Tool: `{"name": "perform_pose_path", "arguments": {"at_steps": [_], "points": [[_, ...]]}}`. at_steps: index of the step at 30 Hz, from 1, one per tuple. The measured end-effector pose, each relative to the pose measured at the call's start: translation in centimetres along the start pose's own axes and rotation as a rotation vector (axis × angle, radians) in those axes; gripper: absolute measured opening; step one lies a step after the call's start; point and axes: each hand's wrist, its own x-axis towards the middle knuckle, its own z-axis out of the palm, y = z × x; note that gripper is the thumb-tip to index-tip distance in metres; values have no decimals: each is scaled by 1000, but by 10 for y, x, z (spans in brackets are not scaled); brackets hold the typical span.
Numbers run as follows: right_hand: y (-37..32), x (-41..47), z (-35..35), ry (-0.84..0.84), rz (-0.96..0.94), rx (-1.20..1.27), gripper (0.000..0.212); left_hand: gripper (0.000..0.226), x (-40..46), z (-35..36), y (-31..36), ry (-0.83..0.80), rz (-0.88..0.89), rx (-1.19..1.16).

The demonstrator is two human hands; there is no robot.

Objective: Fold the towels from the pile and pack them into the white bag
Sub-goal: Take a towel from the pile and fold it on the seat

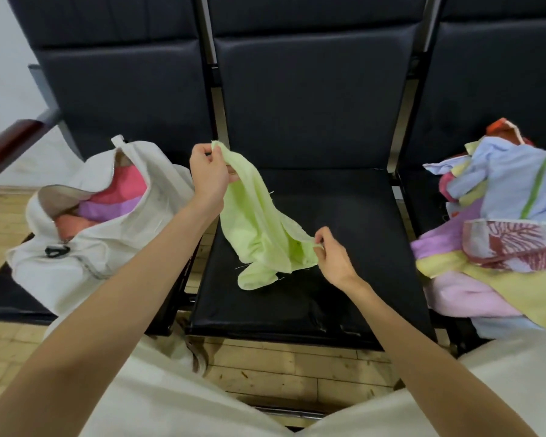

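Left hand point(209, 175) pinches the upper corner of the light green towel point(259, 222); right hand point(332, 257) pinches a lower edge. Towel droops onto middle seat point(344, 247), left half. White bag point(85, 234) left seat; towel pile point(498, 234) right seat.

Lt green towel point(259, 216), white bag point(76, 263), black seat point(344, 231).

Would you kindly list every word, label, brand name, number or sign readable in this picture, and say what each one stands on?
None: no readable text appears anywhere in this view.
The white cloth bag carries only a small black mark, too blurred to tell whether it is lettering.
The patterned red-and-white towel on the pile shows a leaf-like print, not writing.
The pale green towel held by both hands is plain.
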Motion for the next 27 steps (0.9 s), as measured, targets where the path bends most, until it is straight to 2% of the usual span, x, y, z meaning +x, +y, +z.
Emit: {"name": "perform_pose_path", "arguments": {"at_steps": [3, 6, 9, 12, 14, 17, 23, 27], "points": [[-8, 1, 16, -121, -15, 44, 17, 9, 2, -3, -8, -5, -15, -2], [-14, 6, 26, -221, 17, -11, 28, 9, 4, -8, -13, -3, -12, -23], [-12, 8, 34, -208, 77, -38, 31, 10, 6, -12, -14, -5, -9, -50], [-11, 6, 40, -230, 94, -49, 23, 12, 8, -16, -16, -12, -9, -65], [-10, 4, 43, -239, 76, -128, 29, 14, 9, -18, -18, -16, -18, -77], [-11, 5, 49, -173, 72, -215, 40, 15, 9, -21, -22, -14, -29, -97], [-11, 8, 59, -119, 68, -141, 18, 10, 12, -40, -33, 16, -53, -110], [-9, 5, 33, 78, 105, -103, 12, 16, 11, -76, -65, 76, -113, 24]]}}
